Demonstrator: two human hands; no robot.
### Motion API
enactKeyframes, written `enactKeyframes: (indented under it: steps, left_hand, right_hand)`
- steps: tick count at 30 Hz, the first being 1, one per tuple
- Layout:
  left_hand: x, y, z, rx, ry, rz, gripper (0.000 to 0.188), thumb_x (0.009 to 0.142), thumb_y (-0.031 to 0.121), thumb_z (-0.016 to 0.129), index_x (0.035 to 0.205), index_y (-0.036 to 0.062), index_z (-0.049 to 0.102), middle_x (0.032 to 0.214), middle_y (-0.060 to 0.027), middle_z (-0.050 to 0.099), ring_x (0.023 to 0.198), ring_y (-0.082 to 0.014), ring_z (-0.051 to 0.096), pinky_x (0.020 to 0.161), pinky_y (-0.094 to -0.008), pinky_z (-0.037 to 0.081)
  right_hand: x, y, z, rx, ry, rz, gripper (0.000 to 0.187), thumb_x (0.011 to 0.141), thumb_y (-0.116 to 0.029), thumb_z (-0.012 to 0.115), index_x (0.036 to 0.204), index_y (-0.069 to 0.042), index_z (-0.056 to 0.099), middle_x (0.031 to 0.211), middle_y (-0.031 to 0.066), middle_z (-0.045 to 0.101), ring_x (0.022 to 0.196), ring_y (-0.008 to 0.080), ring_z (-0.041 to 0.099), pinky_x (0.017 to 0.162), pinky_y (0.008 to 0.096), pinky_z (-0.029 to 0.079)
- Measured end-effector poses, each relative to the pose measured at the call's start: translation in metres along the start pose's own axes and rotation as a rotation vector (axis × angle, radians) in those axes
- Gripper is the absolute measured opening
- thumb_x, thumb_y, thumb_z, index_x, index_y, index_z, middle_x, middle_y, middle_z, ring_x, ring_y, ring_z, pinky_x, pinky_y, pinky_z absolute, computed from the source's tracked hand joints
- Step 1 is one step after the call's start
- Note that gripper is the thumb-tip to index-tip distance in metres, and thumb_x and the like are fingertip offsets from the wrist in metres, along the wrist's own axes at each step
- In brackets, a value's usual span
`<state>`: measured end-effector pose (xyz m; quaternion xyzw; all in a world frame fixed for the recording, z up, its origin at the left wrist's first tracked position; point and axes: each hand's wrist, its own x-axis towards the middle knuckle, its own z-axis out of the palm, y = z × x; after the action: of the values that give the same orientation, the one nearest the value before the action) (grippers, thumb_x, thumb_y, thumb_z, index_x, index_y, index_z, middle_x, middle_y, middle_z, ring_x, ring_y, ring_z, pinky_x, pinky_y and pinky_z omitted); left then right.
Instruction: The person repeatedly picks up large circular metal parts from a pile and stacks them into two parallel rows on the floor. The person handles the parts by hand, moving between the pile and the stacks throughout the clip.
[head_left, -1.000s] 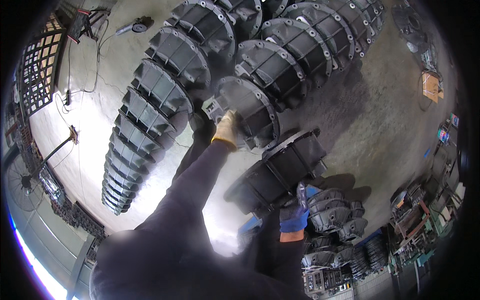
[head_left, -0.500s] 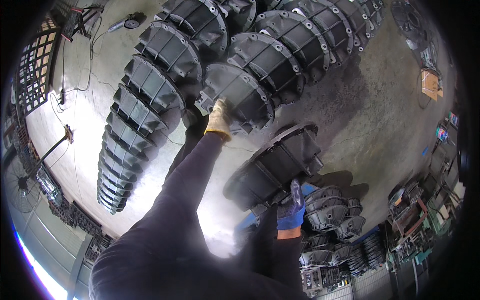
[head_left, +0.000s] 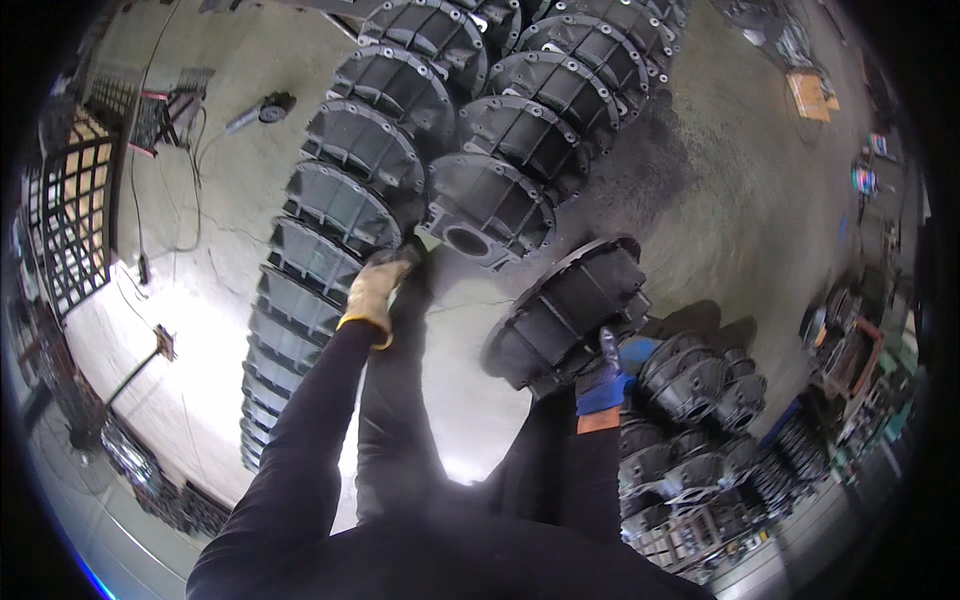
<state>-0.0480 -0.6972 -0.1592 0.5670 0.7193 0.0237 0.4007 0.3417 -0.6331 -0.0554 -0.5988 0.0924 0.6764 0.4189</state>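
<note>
Left hand point(head_left: 375, 292) is closed on the rim of a grey housing point(head_left: 487, 207) in the floor rows; right hand point(head_left: 603, 375) grips a tilted black housing point(head_left: 565, 315); heavy stuff, probably slips onto feet if either grip goes.

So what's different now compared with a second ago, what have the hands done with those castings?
The left hand in its tan glove has slid off the face of the grey round casting down to its lower left edge. The right hand in its blue glove still rests on the dark casting lying tilted on the floor. That casting and the rows of stacked castings have not visibly shifted.
</note>
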Motion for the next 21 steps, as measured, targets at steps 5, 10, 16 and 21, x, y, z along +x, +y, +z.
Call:
enactKeyframes:
  steps: [5,10,16,21]
  left_hand:
    - [-0.166,-0.096,-0.095,-0.289,-0.029,-0.318,0.037,0.075,0.024,0.063,0.109,0.0081,0.061,0.104,-0.0120,0.065,0.097,-0.0245,0.062,0.082,-0.0353,0.050]
    - [-0.408,-0.153,-0.094,-1.130,0.086,-0.883,0.034,0.087,0.035,0.055,0.102,0.0050,0.061,0.092,-0.0112,0.065,0.076,-0.0251,0.064,0.065,-0.0387,0.054]
    - [-0.632,-0.127,-0.022,-1.183,0.031,-1.508,0.021,0.082,0.014,0.061,0.100,0.0043,0.068,0.083,-0.0065,0.067,0.079,-0.0193,0.065,0.070,-0.0335,0.052]
    - [-0.626,-0.162,-0.001,-0.263,-0.681,-0.921,0.022,0.082,0.026,0.063,0.095,0.0095,0.070,0.088,-0.0113,0.069,0.081,-0.0252,0.067,0.071,-0.0359,0.052]
  right_hand:
    - [-0.027,0.045,-0.011,0.176,-0.163,-0.014,0.049,0.095,-0.036,0.053,0.135,-0.007,0.051,0.137,0.0109,0.053,0.123,0.0322,0.050,0.109,0.0492,0.035]
    - [-0.020,0.097,-0.012,0.365,-0.164,0.063,0.042,0.092,-0.036,0.057,0.127,-0.012,0.059,0.131,0.0105,0.058,0.120,0.0343,0.052,0.104,0.0532,0.038]
    - [0.040,0.179,-0.036,0.341,-0.025,0.030,0.044,0.092,-0.045,0.052,0.126,-0.018,0.060,0.132,0.0083,0.058,0.120,0.0351,0.052,0.100,0.0534,0.040]
    - [0.101,0.244,-0.043,0.439,-0.050,-0.034,0.042,0.089,-0.042,0.049,0.119,-0.018,0.065,0.129,0.0084,0.060,0.115,0.0326,0.054,0.097,0.0496,0.043]
